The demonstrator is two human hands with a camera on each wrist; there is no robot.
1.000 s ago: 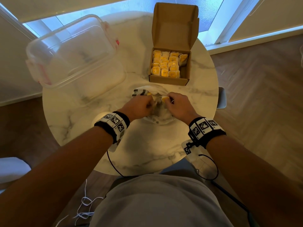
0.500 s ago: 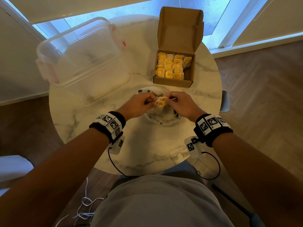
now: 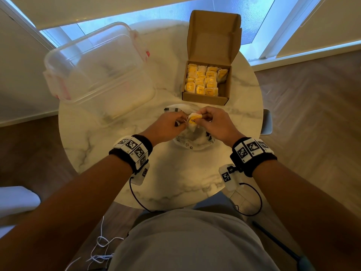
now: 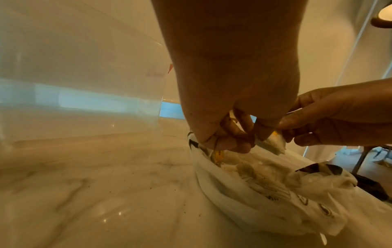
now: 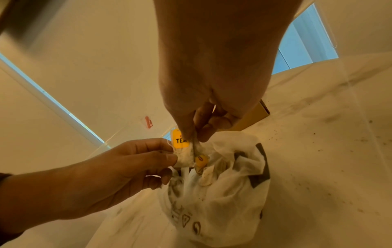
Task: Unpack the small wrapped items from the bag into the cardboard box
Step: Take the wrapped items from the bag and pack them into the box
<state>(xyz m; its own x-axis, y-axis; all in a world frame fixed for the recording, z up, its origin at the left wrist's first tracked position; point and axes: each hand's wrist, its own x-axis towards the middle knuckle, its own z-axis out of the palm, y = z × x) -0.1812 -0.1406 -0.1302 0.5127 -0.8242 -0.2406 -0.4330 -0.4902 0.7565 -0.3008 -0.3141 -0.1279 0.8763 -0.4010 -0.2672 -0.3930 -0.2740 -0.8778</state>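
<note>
— Since the earlier frame we see both hands lifted a little above the bag, the tea bag now raised clear of its mouth; a second ago our fingers were down among the folds.

— Largest first, then: the round marble table (image 3: 101,153) carries everything. A clear plastic tub (image 3: 93,75) sits far left on it, tilted.

— The cardboard box (image 3: 205,99) stands beyond our hands, lid upright, yellow wrapped items (image 3: 201,81) packed in rows inside.

— Nearer us lies the white bag (image 3: 192,142), crumpled and open, directly beneath both hands.

— Our left hand (image 3: 166,127) pinches one edge of the wrapped tea bag (image 3: 193,122); whether its lower fingers also hold the bag's rim, we cannot tell.

— Our right hand (image 3: 216,124) pinches the opposite edge with thumb and forefinger curled onto it. From the right wrist, its yellow tag reads "TEA".

— More yellow-tagged items (image 5: 201,161) show inside the bag's mouth.
</note>
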